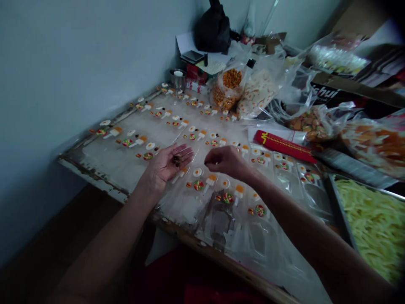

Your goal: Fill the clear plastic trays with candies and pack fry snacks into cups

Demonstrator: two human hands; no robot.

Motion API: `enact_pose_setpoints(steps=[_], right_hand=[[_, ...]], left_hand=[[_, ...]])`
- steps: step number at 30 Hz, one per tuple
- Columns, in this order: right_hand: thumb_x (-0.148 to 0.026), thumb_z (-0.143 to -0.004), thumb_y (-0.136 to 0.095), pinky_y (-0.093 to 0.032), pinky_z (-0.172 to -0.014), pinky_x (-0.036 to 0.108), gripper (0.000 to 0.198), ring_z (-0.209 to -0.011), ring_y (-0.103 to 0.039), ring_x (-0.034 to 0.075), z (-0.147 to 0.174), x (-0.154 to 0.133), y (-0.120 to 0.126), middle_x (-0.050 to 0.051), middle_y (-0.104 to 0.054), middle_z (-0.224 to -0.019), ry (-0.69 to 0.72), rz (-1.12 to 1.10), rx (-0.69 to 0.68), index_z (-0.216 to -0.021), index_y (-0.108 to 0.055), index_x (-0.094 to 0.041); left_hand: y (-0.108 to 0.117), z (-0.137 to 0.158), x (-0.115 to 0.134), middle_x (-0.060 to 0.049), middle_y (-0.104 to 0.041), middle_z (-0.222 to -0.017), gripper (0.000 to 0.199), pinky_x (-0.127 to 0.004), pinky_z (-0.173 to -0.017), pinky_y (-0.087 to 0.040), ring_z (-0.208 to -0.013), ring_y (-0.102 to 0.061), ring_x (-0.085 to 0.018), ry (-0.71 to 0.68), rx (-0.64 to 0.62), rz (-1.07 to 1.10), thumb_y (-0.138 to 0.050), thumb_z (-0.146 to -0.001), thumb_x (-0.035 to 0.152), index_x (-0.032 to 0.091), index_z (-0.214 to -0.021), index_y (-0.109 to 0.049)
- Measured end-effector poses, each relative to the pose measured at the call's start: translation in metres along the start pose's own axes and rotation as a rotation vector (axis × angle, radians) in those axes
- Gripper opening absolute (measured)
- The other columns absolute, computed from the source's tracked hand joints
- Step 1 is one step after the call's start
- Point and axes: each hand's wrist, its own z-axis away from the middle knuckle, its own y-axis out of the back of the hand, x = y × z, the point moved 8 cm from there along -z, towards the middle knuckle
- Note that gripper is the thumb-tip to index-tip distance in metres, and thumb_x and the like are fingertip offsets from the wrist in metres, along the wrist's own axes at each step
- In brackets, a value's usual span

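My left hand (169, 164) is palm up over the table, fingers stretched, with a few small dark brown pieces (176, 160) lying in the palm. To its right, my right hand (226, 160) is closed in a pinch, palm side down; a tiny dark spot shows at its fingertips, too small to name. Beneath both hands lie rows of clear plastic pouches, each bearing tiny food shapes: a fried egg (197, 172), a round red-and-green piece (198, 185), a small burger (189, 184) and an orange-and-white popsicle (210, 181). Some groups also carry a small dark brown piece.
Bags of orange pieces (221, 95) and white pieces (257, 95) stand at the back. A red packet (284, 145) lies to the right. The metal tray (343, 215) at the right edge holds pale yellow-green strips. A wall borders the table's left.
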Motion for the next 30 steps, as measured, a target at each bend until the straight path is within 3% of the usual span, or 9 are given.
enact_pose_setpoints(steps=[2, 6, 10, 15, 18, 22, 26, 28, 30], right_hand=[[-0.009, -0.075, -0.070, -0.044, -0.063, 0.021, 0.016, -0.065, -0.063, 0.011, 0.017, 0.003, -0.012, -0.002, -0.071, -0.073, 0.065, 0.034, -0.074, -0.086, -0.077, -0.018], [-0.004, -0.077, -0.072, -0.046, -0.071, 0.022, 0.022, -0.075, -0.065, 0.013, 0.029, 0.001, -0.029, 0.002, -0.073, -0.088, 0.196, 0.133, -0.099, -0.091, -0.079, -0.018], [-0.006, -0.082, -0.072, -0.047, -0.073, 0.024, 0.022, -0.076, -0.066, 0.015, 0.025, 0.002, -0.033, 0.005, -0.074, -0.088, 0.174, 0.223, -0.100, -0.100, -0.079, -0.016], [-0.003, -0.087, -0.065, -0.047, -0.086, 0.028, 0.020, -0.092, -0.068, 0.019, 0.025, 0.001, -0.031, 0.008, -0.076, -0.095, 0.216, 0.320, -0.091, -0.094, -0.078, -0.017], [-0.001, -0.087, -0.065, -0.048, -0.084, 0.026, 0.023, -0.089, -0.068, 0.017, 0.026, 0.005, -0.024, 0.006, -0.075, -0.096, 0.189, 0.240, -0.049, -0.094, -0.079, -0.018], [-0.018, -0.090, -0.071, -0.047, -0.069, 0.024, 0.018, -0.070, -0.064, 0.013, 0.028, -0.003, -0.006, 0.003, -0.075, -0.088, 0.132, 0.101, 0.118, -0.107, -0.078, -0.020], [-0.018, -0.093, -0.063, -0.048, -0.082, 0.027, 0.019, -0.091, -0.066, 0.017, 0.024, -0.038, -0.004, 0.006, -0.074, -0.106, 0.305, 0.130, 0.044, -0.104, -0.078, -0.021], [-0.013, -0.087, -0.064, -0.047, -0.082, 0.027, 0.018, -0.090, -0.066, 0.017, 0.021, -0.037, 0.002, 0.005, -0.075, -0.099, 0.288, 0.187, 0.002, -0.096, -0.078, -0.019], [-0.012, -0.082, -0.066, -0.047, -0.075, 0.025, 0.018, -0.079, -0.065, 0.014, 0.022, -0.021, 0.018, 0.001, -0.074, -0.089, 0.181, 0.154, 0.010, -0.094, -0.078, -0.018]], left_hand=[[0.001, 0.004, 0.000, -0.021, -0.074, -0.106, 0.038, -0.038, -0.085, -0.062, -0.096, -0.075, -0.026, -0.011, 0.009, -0.004, -0.046, -0.101, 0.023, 0.005, -0.131, -0.061], [-0.021, 0.014, -0.012, -0.024, -0.072, -0.115, 0.042, -0.040, -0.090, -0.061, -0.105, -0.072, -0.029, 0.027, -0.097, -0.013, -0.045, -0.102, 0.029, 0.003, -0.131, -0.061], [-0.034, 0.018, -0.022, -0.025, -0.070, -0.120, 0.046, -0.043, -0.093, -0.059, -0.110, -0.071, -0.030, 0.041, -0.124, 0.006, -0.047, -0.102, 0.036, 0.004, -0.134, -0.059], [-0.027, 0.013, -0.028, -0.024, -0.070, -0.121, 0.046, -0.042, -0.094, -0.059, -0.110, -0.071, -0.030, 0.042, -0.083, -0.011, -0.047, -0.102, 0.037, 0.006, -0.133, -0.059], [-0.024, 0.011, -0.028, -0.024, -0.070, -0.119, 0.047, -0.041, -0.092, -0.059, -0.107, -0.072, -0.029, 0.026, -0.075, -0.022, -0.046, -0.102, 0.037, 0.005, -0.133, -0.059], [-0.032, 0.009, -0.033, -0.020, -0.073, -0.109, 0.044, -0.038, -0.083, -0.060, -0.091, -0.073, -0.025, 0.058, -0.085, -0.041, -0.045, -0.103, 0.036, 0.006, -0.130, -0.060], [-0.059, 0.001, -0.046, -0.013, -0.072, -0.085, 0.039, -0.033, -0.064, -0.058, -0.068, -0.069, -0.021, 0.122, -0.130, -0.108, -0.043, -0.103, 0.037, 0.008, -0.118, -0.065], [-0.075, -0.002, -0.053, -0.011, -0.069, -0.078, 0.036, -0.031, -0.062, -0.057, -0.064, -0.067, -0.020, 0.135, -0.144, -0.106, -0.043, -0.104, 0.035, 0.009, -0.112, -0.066], [-0.085, -0.005, -0.059, -0.009, -0.068, -0.076, 0.031, -0.030, -0.065, -0.058, -0.064, -0.067, -0.019, 0.148, -0.118, -0.081, -0.045, -0.103, 0.032, 0.010, -0.110, -0.066]])
